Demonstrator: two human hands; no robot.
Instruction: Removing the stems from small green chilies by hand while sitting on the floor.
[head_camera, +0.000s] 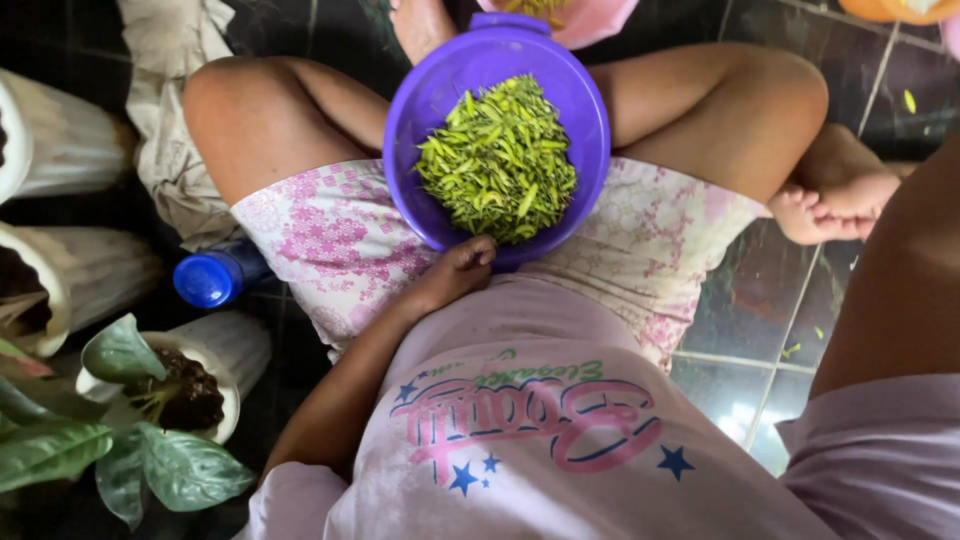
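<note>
A round purple plastic bowl (420, 120) rests in my lap on my crossed legs. It is heaped with small, slim green and yellowish flower buds (498, 158). My left hand (455, 272) comes in from the lower left, its fingers curled onto the bowl's near rim. My right arm runs along the right edge of the view, and its hand is out of frame. I wear a pale pink shirt and patterned pink shorts.
Several white ribbed pots (60, 140) stand at the left, one holding a leafy green plant (120, 440). A blue-capped bottle (212, 277) lies by my left thigh. A pink bowl (595, 18) sits beyond the purple one. The floor has dark tiles (760, 300), and a grey cloth (170, 110) lies on it.
</note>
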